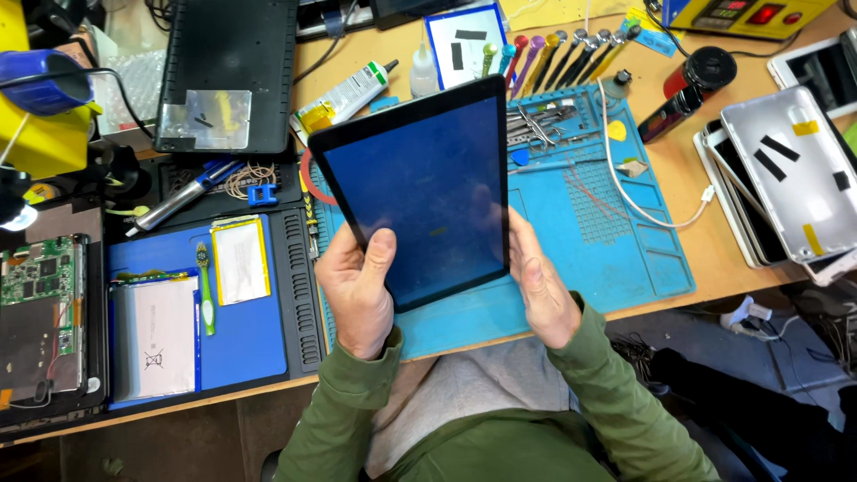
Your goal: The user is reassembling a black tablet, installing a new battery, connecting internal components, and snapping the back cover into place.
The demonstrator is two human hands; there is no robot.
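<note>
The tablet (415,192) is held above the blue mat (616,241), long axis running near to far, tilted slightly left. Left hand (357,290) grips its near-left corner, thumb on the glass; right hand (540,290) fingers press flat along its right edge.

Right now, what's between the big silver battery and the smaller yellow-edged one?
A green toothbrush lies between the silver battery and the smaller battery, seen from the head camera.

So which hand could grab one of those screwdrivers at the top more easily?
Probably the right hand: it holds the tablet on the side nearer the screwdrivers. The left hand grips the other edge, farther away.
</note>
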